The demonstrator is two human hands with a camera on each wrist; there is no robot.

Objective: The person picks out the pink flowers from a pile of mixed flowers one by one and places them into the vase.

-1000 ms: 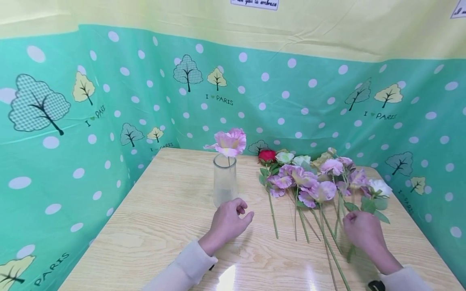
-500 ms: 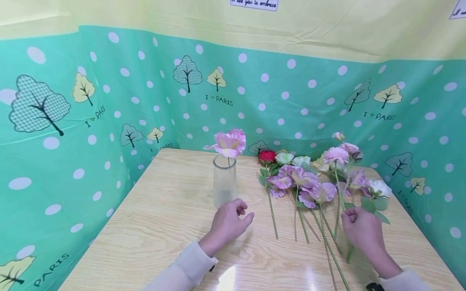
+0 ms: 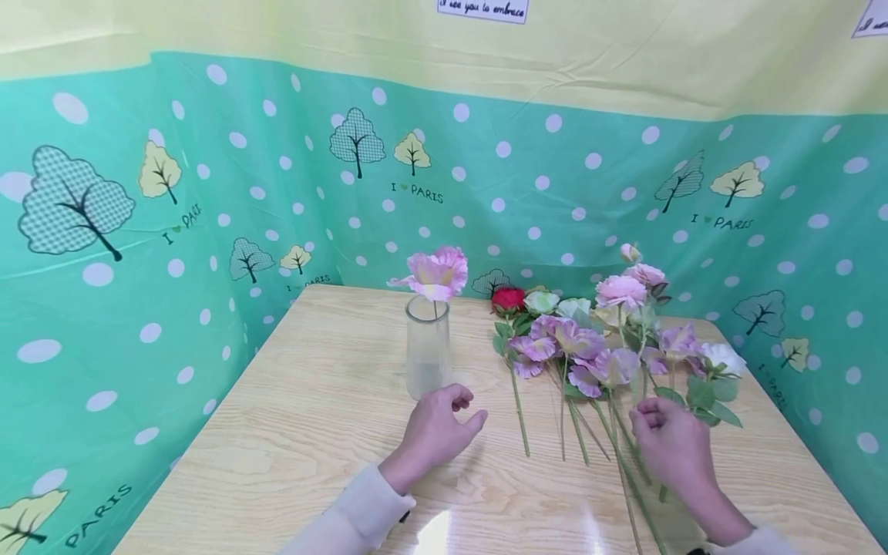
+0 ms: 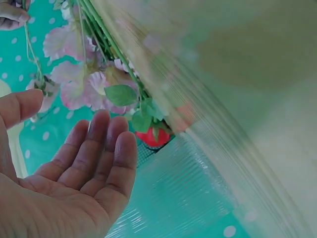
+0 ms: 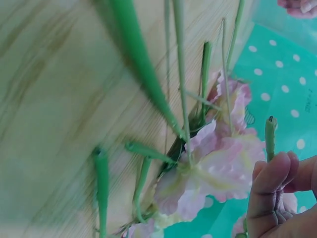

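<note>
My right hand (image 3: 676, 447) pinches the stem of a pink flower (image 3: 620, 291) that has a second bloom and a small bud, held upright above the pile. In the right wrist view the cut stem end (image 5: 270, 139) pokes out past the fingertips. My left hand (image 3: 437, 432) is beside the base of a clear glass vase (image 3: 427, 347), fingers relaxed and holding nothing; whether it touches the glass I cannot tell. One pink-purple flower (image 3: 438, 271) stands in the vase. The left wrist view shows the left palm (image 4: 69, 203) with loosely bent fingers beside the ribbed glass (image 4: 178, 183).
Purple flowers (image 3: 617, 366), a red rose (image 3: 509, 299), pale green-white roses (image 3: 543, 301) and a white flower (image 3: 723, 358) lie on the right of the wooden table (image 3: 298, 432), stems toward me. A green dotted cloth (image 3: 499, 185) hangs behind and at the sides.
My right hand has lifted the pink flower from the pile and moved it up and to the left. The left hand has stayed almost still by the vase.
</note>
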